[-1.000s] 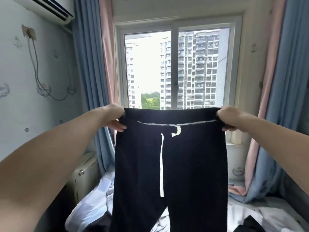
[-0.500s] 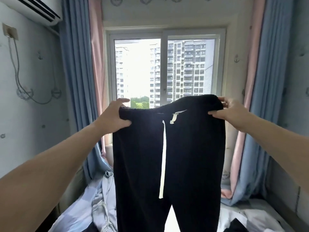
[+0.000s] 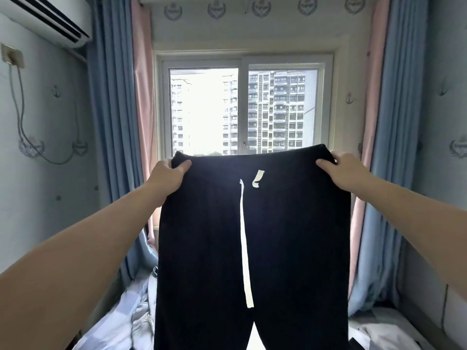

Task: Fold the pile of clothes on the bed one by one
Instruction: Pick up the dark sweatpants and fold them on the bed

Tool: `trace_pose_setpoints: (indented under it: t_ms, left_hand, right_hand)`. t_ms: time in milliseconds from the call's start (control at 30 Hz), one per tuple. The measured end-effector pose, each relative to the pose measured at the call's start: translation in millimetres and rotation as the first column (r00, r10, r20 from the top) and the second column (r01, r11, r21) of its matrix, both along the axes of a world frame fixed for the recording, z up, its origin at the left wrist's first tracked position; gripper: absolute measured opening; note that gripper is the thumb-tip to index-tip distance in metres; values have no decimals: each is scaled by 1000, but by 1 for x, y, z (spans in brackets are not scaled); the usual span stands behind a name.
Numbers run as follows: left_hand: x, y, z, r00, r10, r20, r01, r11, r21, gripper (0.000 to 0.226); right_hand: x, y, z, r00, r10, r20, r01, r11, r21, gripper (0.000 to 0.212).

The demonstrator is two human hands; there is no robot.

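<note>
left hand [image 3: 167, 178] and right hand [image 3: 346, 173] spread wider; trousers [image 3: 290, 248] waistband pulled flatter.

Single head-worn wide-angle view, forward toward the window [image 3: 242, 109], trousers [image 3: 290, 248] close in front.

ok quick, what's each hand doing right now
Left hand: grips the waistband corner of the black trousers.
Right hand: grips the other waistband corner.
</note>
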State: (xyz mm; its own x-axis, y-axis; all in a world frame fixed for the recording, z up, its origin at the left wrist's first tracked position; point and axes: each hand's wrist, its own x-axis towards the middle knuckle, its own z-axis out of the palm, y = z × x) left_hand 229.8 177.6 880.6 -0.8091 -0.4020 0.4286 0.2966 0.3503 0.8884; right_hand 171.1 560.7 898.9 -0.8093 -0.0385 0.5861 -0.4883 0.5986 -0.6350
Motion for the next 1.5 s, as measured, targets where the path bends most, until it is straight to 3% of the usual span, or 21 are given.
trace_pose_setpoints:
  t_ms: [133, 233, 400, 567, 700, 833, 933, 1000, 1100, 1233, 1300, 1333, 1400, 1433, 1500]
  left_hand:
    - [-3, 1, 3, 979, 80, 188, -102, 989, 110, 35]
    - [-9, 3, 8, 957, 28, 290, -108, 959, 263, 39]
    - [-21, 38, 25, 990, -41, 138, -17, 916, 401, 38]
    - [-4, 97, 33, 966, -248, -81, 260, 894, 364, 26]
    - [16, 126, 26, 904, -421, -71, 426, 879, 212, 29]
    - [23, 125, 18, 869, -493, -38, 494, 863, 107, 53]
    - [20, 120, 11, 854, -520, -36, 521, 851, 73, 76]
    - [18, 119, 7, 818, -571, -76, 576, 811, 103, 74]
    - [16, 119, 4, 776, -620, -120, 631, 768, 111, 52]
    - [13, 109, 3, 830, -543, -124, 557, 803, 211, 41]
    - [12, 97, 5, 836, -538, -111, 547, 797, 257, 42]
    - [12, 90, 7, 825, -555, -107, 562, 783, 267, 44]
    - [13, 72, 9, 795, -599, -95, 601, 758, 255, 48]
    - [12, 65, 10, 785, -615, -81, 614, 752, 239, 49]
    - [13, 52, 11, 780, -624, -44, 617, 755, 224, 52]
  right_hand:
    - [0, -4, 5, 988, 50, 146, -36, 995, -96, 24]
    - [-2, -12, 10, 945, 114, 307, -44, 973, -226, 24]
    - [9, -36, 24, 898, 326, 297, -182, 888, -423, 23]
    - [30, -73, 29, 882, 456, 118, -373, 830, -415, 22]
    - [38, -89, 29, 921, 390, 3, -360, 854, -375, 18]
    - [42, -87, 26, 872, 488, 29, -456, 833, -315, 23]
    - [45, -87, 25, 882, 470, 13, -463, 873, -151, 16]
    - [48, -88, 26, 905, 425, 7, -424, 904, -63, 22]
    - [52, -88, 27, 901, 430, 63, -431, 902, 14, 40]
    - [46, -82, 21, 864, 501, 55, -485, 856, -179, 33]
    - [31, -75, 8, 944, 329, 0, -320, 917, -238, 21]
    - [25, -73, -2, 958, 280, 52, -260, 934, -245, 37]
    - [16, -75, -20, 879, 371, 298, -285, 912, -294, 79]
    - [12, -77, -27, 770, 486, 413, -348, 862, -368, 85]
    - [17, -89, -33, 555, 670, 493, -425, 738, -524, 78]
